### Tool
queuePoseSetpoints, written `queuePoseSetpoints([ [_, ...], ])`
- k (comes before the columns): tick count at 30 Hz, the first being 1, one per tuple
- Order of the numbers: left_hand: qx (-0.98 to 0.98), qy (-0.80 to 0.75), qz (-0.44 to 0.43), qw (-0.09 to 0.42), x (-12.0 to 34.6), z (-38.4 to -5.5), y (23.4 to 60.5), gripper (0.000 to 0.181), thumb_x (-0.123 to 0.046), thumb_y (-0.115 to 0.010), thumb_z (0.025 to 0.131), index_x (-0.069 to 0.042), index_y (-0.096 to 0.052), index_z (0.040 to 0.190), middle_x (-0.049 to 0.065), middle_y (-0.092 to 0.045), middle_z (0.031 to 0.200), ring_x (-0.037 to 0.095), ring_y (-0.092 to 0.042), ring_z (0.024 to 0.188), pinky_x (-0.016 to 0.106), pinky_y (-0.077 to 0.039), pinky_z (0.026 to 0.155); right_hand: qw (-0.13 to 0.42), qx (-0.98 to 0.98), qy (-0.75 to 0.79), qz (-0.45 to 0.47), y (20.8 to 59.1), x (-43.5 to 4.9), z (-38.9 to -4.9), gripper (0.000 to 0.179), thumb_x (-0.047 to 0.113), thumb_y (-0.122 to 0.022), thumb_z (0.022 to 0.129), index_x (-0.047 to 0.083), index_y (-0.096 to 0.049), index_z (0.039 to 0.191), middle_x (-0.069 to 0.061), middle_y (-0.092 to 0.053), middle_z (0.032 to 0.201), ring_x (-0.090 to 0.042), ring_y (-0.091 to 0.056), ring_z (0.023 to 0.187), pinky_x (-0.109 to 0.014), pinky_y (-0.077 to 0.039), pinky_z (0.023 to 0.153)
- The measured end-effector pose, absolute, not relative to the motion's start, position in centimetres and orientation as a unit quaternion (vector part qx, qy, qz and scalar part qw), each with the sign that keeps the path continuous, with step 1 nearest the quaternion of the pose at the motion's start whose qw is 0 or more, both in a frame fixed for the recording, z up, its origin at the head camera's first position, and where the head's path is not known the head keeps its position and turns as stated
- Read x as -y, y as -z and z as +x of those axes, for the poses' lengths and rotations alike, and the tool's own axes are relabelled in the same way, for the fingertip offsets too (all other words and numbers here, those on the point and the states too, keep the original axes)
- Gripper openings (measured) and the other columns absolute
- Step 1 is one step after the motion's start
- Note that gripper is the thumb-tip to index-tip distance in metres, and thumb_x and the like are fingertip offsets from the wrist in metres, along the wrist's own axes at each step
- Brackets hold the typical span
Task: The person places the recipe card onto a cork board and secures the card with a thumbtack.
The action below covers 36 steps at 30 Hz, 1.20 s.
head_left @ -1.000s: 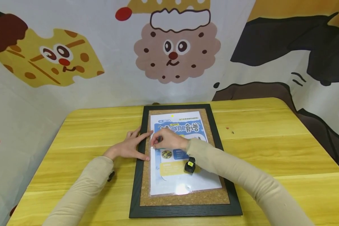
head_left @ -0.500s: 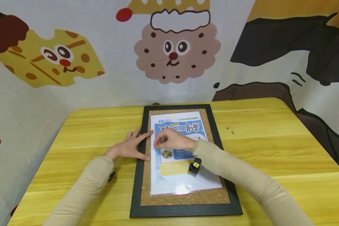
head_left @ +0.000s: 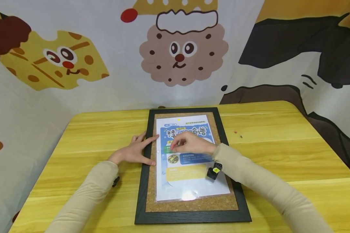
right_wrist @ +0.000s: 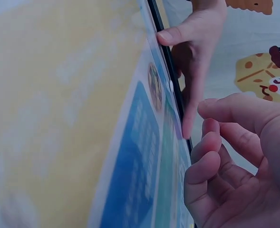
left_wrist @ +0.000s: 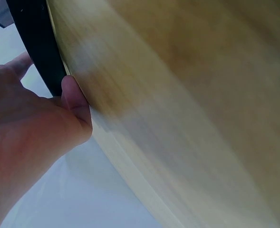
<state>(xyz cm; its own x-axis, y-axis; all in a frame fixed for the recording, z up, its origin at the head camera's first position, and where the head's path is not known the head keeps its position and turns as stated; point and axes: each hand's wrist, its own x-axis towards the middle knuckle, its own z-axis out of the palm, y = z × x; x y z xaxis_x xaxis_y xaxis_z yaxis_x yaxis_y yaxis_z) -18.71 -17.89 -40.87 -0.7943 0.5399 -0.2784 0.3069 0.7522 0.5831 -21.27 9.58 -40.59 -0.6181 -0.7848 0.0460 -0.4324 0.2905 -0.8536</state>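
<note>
A black-framed cork board lies on the table, bearing a laminated printed sheet. My left hand spreads its fingers over the board's left border, thumb and index fingertip at the sheet's left edge. Over the sheet's upper middle is my right hand, its fingers loosely curled. The right wrist view shows a gap between thumb and fingers, with nothing held there. A small white push pin sits at the sheet's left edge, between the left thumb and index finger. A yellow pin marks the sheet's top.
The board rests on a yellow wood-grain table. Two tiny bits lie right of the frame. Behind the table hangs a cartoon-printed cloth. A small black device is strapped at the right wrist.
My right hand has drawn away to the right from the sheet's left edge, uncovering the white push pin there. The left hand stays in place.
</note>
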Motion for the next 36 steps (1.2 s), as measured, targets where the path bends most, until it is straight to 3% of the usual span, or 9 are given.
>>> queuePoseSetpoints([
  [7,-0.911,-0.261,0.233,0.219,17.9,-18.7,40.9,0.105,-0.052,-0.079,0.074,-0.025,-0.019,0.156,0.025,0.009,0.157,0.045,-0.008,0.133,0.069,-0.024,0.096,0.189,-0.793,0.441,-0.375,39.7,-11.5,-21.1,0.009,0.005,-0.068,0.089,0.001,-0.073,0.096,-0.008,-0.070,0.093,-0.019,-0.058,0.074,-0.028,-0.047,0.066],
  [15,-0.909,-0.261,0.240,0.219,17.9,-18.7,40.8,0.104,-0.052,-0.078,0.075,-0.025,-0.018,0.156,0.025,0.009,0.157,0.043,-0.011,0.131,0.068,-0.026,0.095,0.180,-0.831,0.395,-0.347,38.9,-13.6,-21.5,0.008,0.008,-0.069,0.090,0.007,-0.075,0.095,0.001,-0.067,0.089,-0.018,-0.056,0.074,-0.028,-0.044,0.062],
  [22,-0.909,-0.261,0.243,0.217,18.0,-18.7,40.9,0.104,-0.051,-0.078,0.076,-0.024,-0.018,0.156,0.025,0.009,0.157,0.042,-0.012,0.130,0.067,-0.026,0.095,0.187,-0.841,0.387,-0.329,38.2,-15.3,-21.9,0.009,0.008,-0.067,0.091,0.004,-0.073,0.097,-0.003,-0.061,0.089,-0.021,-0.055,0.072,-0.030,-0.047,0.053],
  [26,-0.909,-0.261,0.243,0.217,18.0,-18.6,40.9,0.103,-0.050,-0.078,0.076,-0.024,-0.018,0.156,0.026,0.009,0.157,0.042,-0.013,0.129,0.066,-0.026,0.095,0.180,-0.842,0.392,-0.324,38.2,-16.4,-22.3,0.009,0.006,-0.068,0.089,0.004,-0.074,0.096,-0.003,-0.063,0.091,-0.023,-0.057,0.072,-0.032,-0.050,0.060],
  [31,-0.909,-0.262,0.242,0.216,18.0,-18.5,40.9,0.103,-0.050,-0.078,0.076,-0.024,-0.018,0.156,0.025,0.009,0.157,0.043,-0.012,0.130,0.067,-0.026,0.095,0.151,-0.851,0.379,-0.331,37.9,-17.8,-22.6,0.008,0.006,-0.070,0.088,0.004,-0.075,0.095,-0.002,-0.067,0.092,-0.023,-0.056,0.078,-0.034,-0.046,0.069],
  [36,-0.908,-0.265,0.241,0.217,17.9,-18.5,40.9,0.103,-0.050,-0.078,0.076,-0.024,-0.018,0.156,0.025,0.009,0.157,0.044,-0.010,0.132,0.068,-0.025,0.095,0.135,-0.854,0.382,-0.328,37.0,-19.4,-22.9,0.009,0.004,-0.068,0.089,0.001,-0.073,0.096,-0.006,-0.068,0.096,-0.024,-0.055,0.078,-0.031,-0.045,0.069],
])
